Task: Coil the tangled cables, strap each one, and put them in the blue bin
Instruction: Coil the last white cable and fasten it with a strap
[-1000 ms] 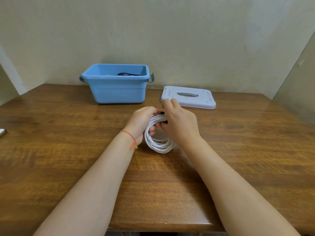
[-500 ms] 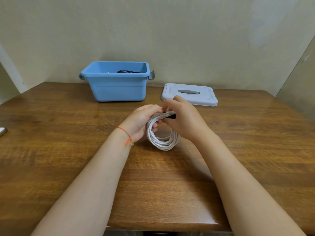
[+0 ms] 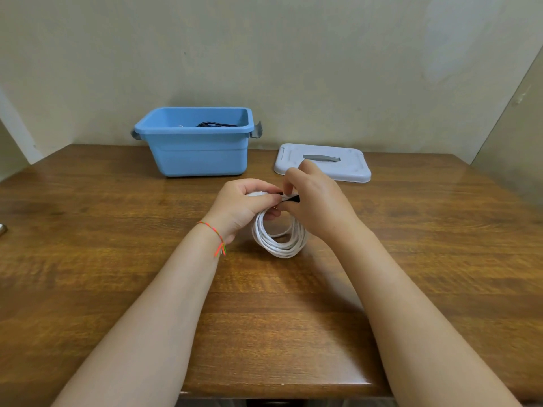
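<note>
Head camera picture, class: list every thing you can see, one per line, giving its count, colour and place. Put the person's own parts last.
blue bin: one, blue, far side of the table, left of centre, open, grey latches at both ends.
black cable: one, black, inside the blue bin, only partly seen.
lid: one, pale grey with a darker handle, flat on the table right of the bin.
white cable: one coil, white, centre of the table, held up between both hands.
black strap: one, black, at the top of the coil.
table: one, brown wood.
metal object: one, silvery, left edge, cut off by the frame.
bracelet: one, orange and green thread, left wrist.
left hand: grips the coil's top.
right hand: pinches the strap.
</note>
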Tool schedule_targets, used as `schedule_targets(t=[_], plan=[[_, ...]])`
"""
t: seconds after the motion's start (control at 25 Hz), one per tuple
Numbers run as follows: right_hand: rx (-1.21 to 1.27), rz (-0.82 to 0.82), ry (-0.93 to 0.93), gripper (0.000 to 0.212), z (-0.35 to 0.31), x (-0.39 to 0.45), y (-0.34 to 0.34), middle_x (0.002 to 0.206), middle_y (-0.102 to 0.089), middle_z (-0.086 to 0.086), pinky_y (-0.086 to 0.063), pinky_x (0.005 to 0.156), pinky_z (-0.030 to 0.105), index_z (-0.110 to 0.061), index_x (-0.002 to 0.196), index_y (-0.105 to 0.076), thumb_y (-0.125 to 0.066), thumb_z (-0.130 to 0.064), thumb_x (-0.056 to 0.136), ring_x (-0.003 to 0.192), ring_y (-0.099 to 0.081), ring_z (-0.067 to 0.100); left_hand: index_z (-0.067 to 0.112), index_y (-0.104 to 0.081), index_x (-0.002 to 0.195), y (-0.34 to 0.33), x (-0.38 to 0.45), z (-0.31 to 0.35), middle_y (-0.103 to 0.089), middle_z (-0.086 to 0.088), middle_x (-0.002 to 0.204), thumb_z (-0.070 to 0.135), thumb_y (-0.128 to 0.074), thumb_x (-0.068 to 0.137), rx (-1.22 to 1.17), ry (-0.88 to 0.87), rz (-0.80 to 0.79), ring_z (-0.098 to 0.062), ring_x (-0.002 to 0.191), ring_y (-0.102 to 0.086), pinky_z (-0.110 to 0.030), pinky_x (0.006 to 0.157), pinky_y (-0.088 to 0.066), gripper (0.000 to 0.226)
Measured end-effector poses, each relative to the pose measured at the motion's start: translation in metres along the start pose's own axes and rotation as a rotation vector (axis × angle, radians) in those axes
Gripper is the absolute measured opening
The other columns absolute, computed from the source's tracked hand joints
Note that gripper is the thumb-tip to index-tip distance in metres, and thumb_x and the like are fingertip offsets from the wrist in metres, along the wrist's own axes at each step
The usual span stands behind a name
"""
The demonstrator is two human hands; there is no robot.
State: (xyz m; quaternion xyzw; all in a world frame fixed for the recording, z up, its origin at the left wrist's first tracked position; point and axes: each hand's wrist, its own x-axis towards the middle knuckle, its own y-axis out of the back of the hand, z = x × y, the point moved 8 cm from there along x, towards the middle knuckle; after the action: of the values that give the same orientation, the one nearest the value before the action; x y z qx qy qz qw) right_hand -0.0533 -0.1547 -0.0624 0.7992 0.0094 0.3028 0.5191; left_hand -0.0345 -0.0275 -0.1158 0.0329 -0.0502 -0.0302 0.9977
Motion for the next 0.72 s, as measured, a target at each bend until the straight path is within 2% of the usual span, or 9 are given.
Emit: schedule_targets(t=[0.12, 0.2, 0.28, 0.36, 0.48, 0.6, 0.72], plan=[[-0.215, -0.067, 0.02, 0.014, -0.002, 0.003, 0.0, 0.108, -0.055, 0.006, -0.041, 0.086, 0.034, -0.014, 0.106, -0.062, -0.064, -0.017, 0.093, 0.105, -0.049, 0.026, 0.007, -0.076, 0.093, 0.005, 0.001, 0.001, -0.074, -0.016, 0.091, 0.006, -0.075, 0.085, 0.096, -0.025, 0.088, -0.025, 0.075, -0.072, -0.028, 0.07, -0.059, 0.008], [-0.364, -0.081, 0.003, 0.016, 0.004, 0.004, 0.003, 0.111, -0.058, 0.004, -0.034, 0.085, 0.033, -0.017, 0.111, -0.063, -0.058, -0.017, 0.096, 0.108, -0.048, 0.026, 0.009, -0.076, 0.09, 0.005, 0.0, 0.001, -0.074, -0.015, 0.087, 0.005, -0.074, 0.085, 0.125, -0.042, 0.104, -0.022, 0.071, -0.071, -0.027, 0.068, -0.059, 0.006], [-0.368, -0.044, -0.02, 0.013, 0.008, 0.003, 0.01, 0.11, -0.056, 0.003, -0.028, 0.083, 0.036, -0.02, 0.108, -0.065, -0.057, -0.02, 0.096, 0.109, -0.045, 0.026, 0.009, -0.076, 0.089, 0.004, 0.0, 0.002, -0.074, -0.013, 0.084, 0.005, -0.073, 0.085, 0.138, -0.046, 0.109, -0.019, 0.068, -0.07, -0.026, 0.067, -0.058, 0.007], [-0.292, 0.051, 0.044, 0.008, -0.002, 0.001, 0.016, 0.107, -0.054, 0.004, -0.027, 0.082, 0.04, -0.019, 0.101, -0.065, -0.062, -0.021, 0.094, 0.107, -0.043, 0.028, 0.01, -0.076, 0.088, 0.003, -0.001, 0.003, -0.073, -0.009, 0.083, 0.004, -0.072, 0.085, 0.119, -0.039, 0.121, -0.017, 0.065, -0.067, -0.026, 0.065, -0.058, 0.008], [-0.184, 0.188, 0.156, 0.009, -0.013, 0.001, 0.014, 0.095, -0.056, 0.007, -0.032, 0.075, 0.041, -0.01, 0.085, -0.064, -0.072, -0.012, 0.082, 0.094, -0.048, 0.033, 0.012, -0.072, 0.083, 0.003, -0.002, 0.004, -0.07, -0.009, 0.077, 0.001, -0.07, 0.085, 0.086, -0.015, 0.146, -0.016, 0.061, -0.063, -0.026, 0.06, -0.055, 0.011], [0.119, 0.113, 0.064, 0.01, 0.001, 0.004, 0.004, 0.092, -0.06, 0.007, -0.046, 0.077, 0.046, -0.004, 0.083, -0.061, -0.071, -0.008, 0.083, 0.089, -0.054, 0.028, 0.01, -0.071, 0.082, 0.001, -0.002, 0.003, -0.072, -0.015, 0.08, 0.001, -0.07, 0.084, 0.151, 0.002, 0.103, -0.017, 0.063, -0.063, -0.025, 0.062, -0.054, 0.009], [0.357, 0.109, -0.106, 0.015, 0.019, 0.003, 0.001, 0.082, -0.065, 0.004, -0.052, 0.075, 0.038, -0.009, 0.08, -0.057, -0.071, -0.009, 0.083, 0.082, -0.061, 0.021, 0.009, -0.072, 0.083, -0.004, -0.001, 0.002, -0.072, -0.01, 0.075, 0.002, -0.068, 0.085, 0.166, 0.02, 0.017, -0.014, 0.063, -0.064, -0.024, 0.063, -0.054, 0.008]])
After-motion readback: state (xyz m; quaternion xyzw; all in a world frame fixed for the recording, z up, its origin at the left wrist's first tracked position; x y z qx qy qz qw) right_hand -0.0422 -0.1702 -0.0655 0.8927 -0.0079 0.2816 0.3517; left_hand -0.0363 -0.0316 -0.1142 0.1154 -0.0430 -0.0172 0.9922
